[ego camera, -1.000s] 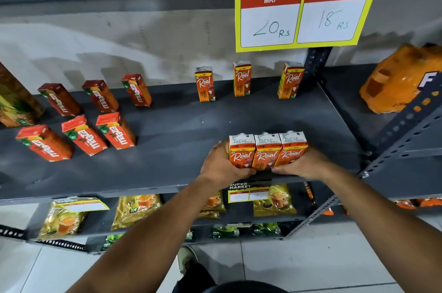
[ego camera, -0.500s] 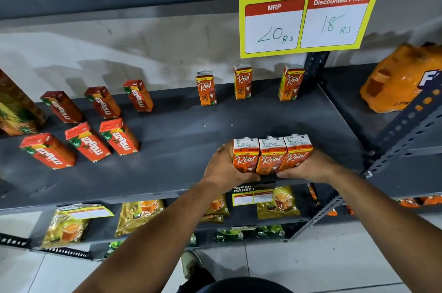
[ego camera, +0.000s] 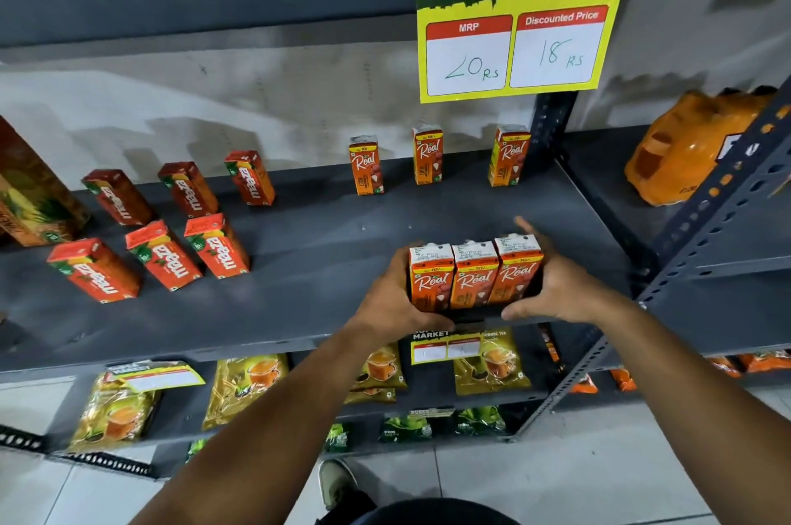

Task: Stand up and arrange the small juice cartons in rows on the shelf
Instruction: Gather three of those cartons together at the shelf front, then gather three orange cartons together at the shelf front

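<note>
our left hand (ego camera: 391, 302) and right hand (ego camera: 556, 293) squeeze three cartons (ego camera: 474, 274) together at the shelf (ego camera: 321, 250) front edge; next we judge spacing them, matching the back row (ego camera: 432, 160).

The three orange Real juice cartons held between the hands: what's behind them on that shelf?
Bare dark grey metal shelf, then three spaced upright orange Real cartons along the back wall. The strip directly behind the held cartons is hidden.

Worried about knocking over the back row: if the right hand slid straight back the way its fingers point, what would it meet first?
Probably bare shelf first, then the rightmost back-row Real carton. The right hand points back and slightly left; depth is hard to judge.
</note>
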The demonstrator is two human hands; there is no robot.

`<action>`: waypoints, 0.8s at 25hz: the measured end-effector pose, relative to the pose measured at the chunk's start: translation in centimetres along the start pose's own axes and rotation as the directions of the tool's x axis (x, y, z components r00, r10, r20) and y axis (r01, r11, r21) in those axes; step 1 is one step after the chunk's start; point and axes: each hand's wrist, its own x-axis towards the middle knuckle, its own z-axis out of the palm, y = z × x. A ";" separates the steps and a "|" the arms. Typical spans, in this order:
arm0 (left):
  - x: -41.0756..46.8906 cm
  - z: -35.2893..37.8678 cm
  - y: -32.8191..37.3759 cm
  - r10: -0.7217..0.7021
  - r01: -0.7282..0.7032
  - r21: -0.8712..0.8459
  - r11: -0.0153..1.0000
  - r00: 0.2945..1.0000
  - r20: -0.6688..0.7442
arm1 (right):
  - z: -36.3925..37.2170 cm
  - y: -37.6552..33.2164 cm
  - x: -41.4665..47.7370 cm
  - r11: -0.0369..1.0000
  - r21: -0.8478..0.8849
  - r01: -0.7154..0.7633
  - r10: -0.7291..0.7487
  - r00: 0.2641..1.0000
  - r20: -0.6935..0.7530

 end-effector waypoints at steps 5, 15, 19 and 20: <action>-6.1 -3.1 -2.3 0.091 -0.087 0.027 0.996 0.974 -0.206 | 1.6 3.2 -6.5 0.977 0.205 0.056 0.019 0.936 -0.350; -21.8 -20.6 -13.6 -0.167 -0.149 -0.248 0.957 0.416 -0.894 | 13.4 -5.6 -7.3 0.964 0.135 0.228 -0.247 0.957 0.149; -21.0 -26.7 -14.6 -0.326 -0.269 -0.458 0.847 0.417 -0.849 | 17.0 -13.5 -1.5 0.899 0.225 0.376 -0.403 0.910 0.091; -19.6 -27.6 -15.2 -0.316 -0.267 -0.458 0.848 0.439 -0.841 | 18.0 -15.4 0.7 0.895 0.230 0.381 -0.405 0.912 0.063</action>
